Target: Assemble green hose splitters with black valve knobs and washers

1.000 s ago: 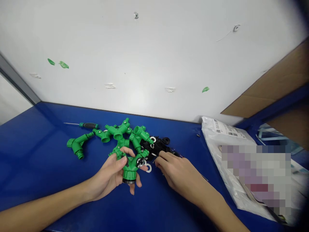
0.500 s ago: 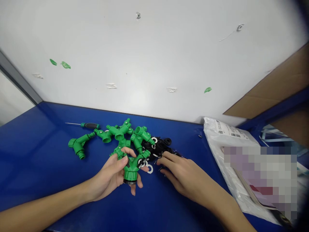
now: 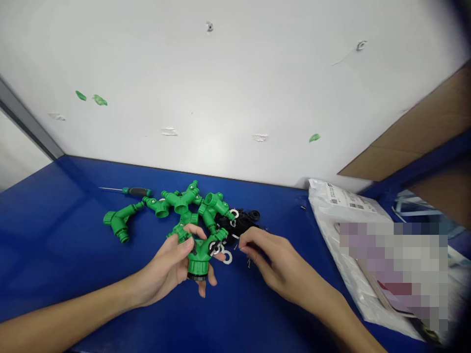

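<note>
- Head view looks down past your forearms onto a blue table (image 3: 55, 225), with a white wall (image 3: 206, 98) behind it.
- Your left hand (image 3: 165, 267) is closed around a green Y connector (image 3: 200, 255), with the fingers behind its body and the thumb across the top. Its threaded collar (image 3: 197, 268) points down toward you, a grip that seems to leave the branch ends free for your other hand.
- Your right hand (image 3: 279, 262) is half open, its fingertips drawn close together just beside a white washer (image 3: 227, 257). Something tiny may sit between them, but you can't be sure from this angle.
- Small dark pins (image 3: 248, 264) lie on the table just below those fingertips.
- Behind your hands, more green connectors (image 3: 180, 202) lie heaped against black fittings (image 3: 241, 223), with further washers (image 3: 234, 214) among them. Kept together like this, they all sit within easy reach of both hands.
- A screwdriver (image 3: 136, 191) with a dark handle lies just behind the left end of the heap, its shaft pointing left.
- Off to your right lies a white plastic bag (image 3: 338, 208) with a printed label, partly pixelated, and cardboard (image 3: 405, 142) shows above it.
</note>
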Demonstrator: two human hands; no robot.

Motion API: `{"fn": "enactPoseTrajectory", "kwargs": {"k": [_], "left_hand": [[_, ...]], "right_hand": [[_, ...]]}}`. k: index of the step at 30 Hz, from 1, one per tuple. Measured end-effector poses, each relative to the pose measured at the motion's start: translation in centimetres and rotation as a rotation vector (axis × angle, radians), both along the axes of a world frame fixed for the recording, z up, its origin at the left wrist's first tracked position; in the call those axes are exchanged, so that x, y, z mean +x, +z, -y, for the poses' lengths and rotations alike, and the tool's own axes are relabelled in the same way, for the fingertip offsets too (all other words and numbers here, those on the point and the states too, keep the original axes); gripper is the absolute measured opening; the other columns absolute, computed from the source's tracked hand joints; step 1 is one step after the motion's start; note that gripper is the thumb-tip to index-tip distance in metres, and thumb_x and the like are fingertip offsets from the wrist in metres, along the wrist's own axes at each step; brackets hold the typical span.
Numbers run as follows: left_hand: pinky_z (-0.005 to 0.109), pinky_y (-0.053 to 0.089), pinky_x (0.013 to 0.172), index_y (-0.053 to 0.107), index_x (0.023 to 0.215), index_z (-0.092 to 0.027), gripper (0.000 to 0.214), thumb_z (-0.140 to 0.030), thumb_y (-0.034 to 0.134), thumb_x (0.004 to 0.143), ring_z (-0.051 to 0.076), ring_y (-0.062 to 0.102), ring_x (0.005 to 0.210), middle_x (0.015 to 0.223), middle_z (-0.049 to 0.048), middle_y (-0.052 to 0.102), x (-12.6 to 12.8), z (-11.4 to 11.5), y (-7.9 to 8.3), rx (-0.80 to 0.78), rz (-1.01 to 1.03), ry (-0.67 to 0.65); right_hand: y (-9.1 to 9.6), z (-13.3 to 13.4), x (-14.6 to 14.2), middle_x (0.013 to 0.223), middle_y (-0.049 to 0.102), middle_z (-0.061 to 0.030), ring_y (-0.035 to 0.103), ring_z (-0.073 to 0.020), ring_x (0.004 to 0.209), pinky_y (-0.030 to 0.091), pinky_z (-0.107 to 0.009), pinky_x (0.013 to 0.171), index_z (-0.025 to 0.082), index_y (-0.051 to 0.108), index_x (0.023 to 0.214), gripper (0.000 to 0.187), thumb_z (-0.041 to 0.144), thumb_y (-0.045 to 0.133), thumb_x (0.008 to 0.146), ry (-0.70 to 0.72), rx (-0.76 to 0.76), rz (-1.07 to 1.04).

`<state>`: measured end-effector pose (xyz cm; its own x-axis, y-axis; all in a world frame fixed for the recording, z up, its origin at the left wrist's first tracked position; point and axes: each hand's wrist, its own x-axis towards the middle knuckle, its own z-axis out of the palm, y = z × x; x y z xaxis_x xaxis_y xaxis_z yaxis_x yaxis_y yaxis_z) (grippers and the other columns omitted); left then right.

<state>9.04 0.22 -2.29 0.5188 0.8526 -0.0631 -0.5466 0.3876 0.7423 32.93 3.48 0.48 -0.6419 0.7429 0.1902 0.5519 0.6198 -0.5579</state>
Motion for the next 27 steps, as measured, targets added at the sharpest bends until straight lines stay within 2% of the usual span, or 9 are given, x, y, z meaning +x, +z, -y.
{"fn": "enactPoseTrajectory", "kwargs": {"k": [3,5,10,14,22,27], "left_hand": [[0.031,0.057,0.059,0.05,0.102,-0.022,0.031,-0.049,0.06,0.091,0.023,0.073,0.076,0.099,0.0078,0.071,0.1,0.0,-0.1,-0.001,0.014,0.005],[0.032,0.057,0.059,0.052,0.104,-0.022,0.033,-0.052,0.057,0.092,0.023,0.073,0.076,0.094,0.0056,0.069,0.2,0.1,-0.2,-0.002,0.023,0.015],[0.033,0.058,0.061,0.056,0.103,-0.021,0.028,-0.048,0.055,0.094,0.024,0.072,0.079,0.09,0.0043,0.067,0.4,0.3,-0.3,0.024,-0.012,0.06],[0.033,0.057,0.065,0.06,0.097,-0.018,0.028,-0.046,0.055,0.095,0.023,0.071,0.083,0.085,0.0046,0.066,0.4,0.3,-0.2,0.075,-0.019,0.082],[0.033,0.057,0.068,0.065,0.098,-0.018,0.029,-0.045,0.055,0.095,0.022,0.069,0.084,0.085,0.0053,0.067,0.5,0.2,-0.1,0.127,-0.035,0.107],[0.033,0.057,0.069,0.066,0.1,-0.019,0.029,-0.045,0.055,0.095,0.021,0.069,0.085,0.089,0.0056,0.068,0.6,0.3,-0.1,0.111,-0.06,0.117]], "right_hand": [[1.1,0.1,-0.7,0.079,0.064,-0.0004,0.058,-0.0129,0.066,0.045,-0.024,0.059,0.021,0.062,0.089,0.008,0.019,0.059,0.096,-0.044,-0.025,-0.379],[2.1,0.2,-1.6,0.073,0.064,0.0009,0.058,-0.0116,0.061,0.045,-0.022,0.055,0.02,0.064,0.086,0.007,0.019,0.065,0.093,-0.026,-0.077,-0.481],[4.6,0.1,-4.6,0.076,0.069,0.0,0.061,-0.0105,0.066,0.048,-0.022,0.065,0.018,0.068,0.084,0.014,0.011,0.061,0.094,0.178,-0.045,-0.333],[5.4,-0.6,-6.1,0.067,0.067,0.0033,0.06,-0.0094,0.065,0.048,-0.021,0.071,0.017,0.066,0.077,0.023,0.006,0.057,0.095,0.254,-0.046,-0.179],[4.8,-1.2,-6.7,0.066,0.066,0.0043,0.06,-0.0071,0.057,0.049,-0.021,0.067,0.016,0.067,0.077,0.022,0.008,0.058,0.095,0.224,-0.092,-0.166],[4.0,-1.0,-7.0,0.068,0.067,0.0044,0.061,-0.0063,0.05,0.05,-0.018,0.054,0.017,0.066,0.078,0.018,0.017,0.062,0.095,0.165,-0.242,-0.29]]}}
